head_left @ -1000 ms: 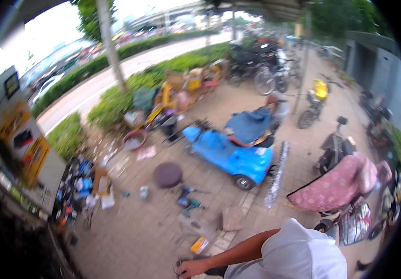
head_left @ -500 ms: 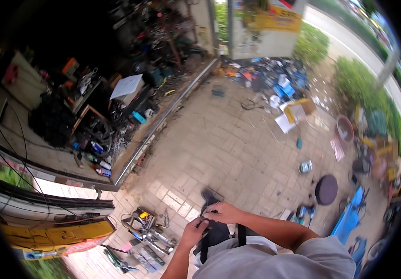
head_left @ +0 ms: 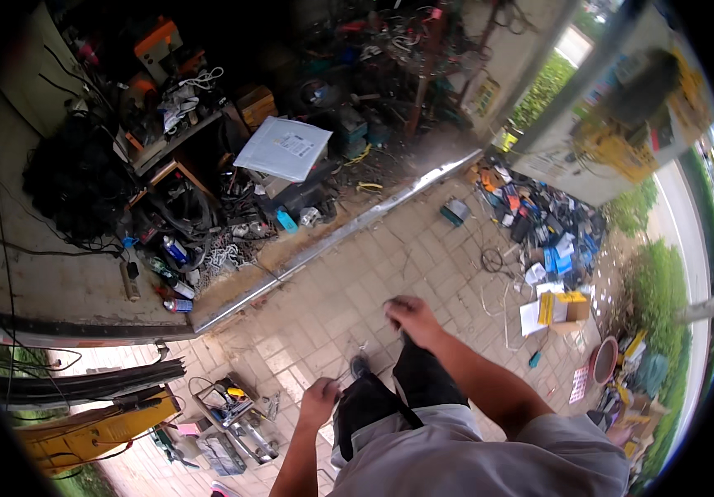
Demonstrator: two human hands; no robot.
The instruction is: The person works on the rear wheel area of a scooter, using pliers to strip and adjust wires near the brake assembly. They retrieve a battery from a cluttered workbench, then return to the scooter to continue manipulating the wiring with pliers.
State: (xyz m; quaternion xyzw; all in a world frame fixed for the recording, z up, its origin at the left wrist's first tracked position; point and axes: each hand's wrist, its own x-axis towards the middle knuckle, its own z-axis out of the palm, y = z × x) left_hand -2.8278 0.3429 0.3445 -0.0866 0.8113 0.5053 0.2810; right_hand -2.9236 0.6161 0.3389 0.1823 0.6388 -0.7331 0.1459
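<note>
In the head view, the right hand (head_left: 411, 317), fingers curled, hangs over the paving (head_left: 357, 290), and the left hand (head_left: 319, 402), loosely bent, is near the tools (head_left: 249, 435); whether either holds anything cannot be told. The tools lie grouped at near left, presumably for easy reach; beyond the sill (head_left: 332, 243), a white packet (head_left: 285, 149) lies flat, perhaps for want of shelf room.

Ahead of the right grip (head_left: 409, 316), bare paving (head_left: 349, 286) gives open passage to the metal sill (head_left: 349, 230); tools (head_left: 258, 436) obstruct left of the left grip (head_left: 319, 401), dark-clad legs (head_left: 368, 407) between both
</note>
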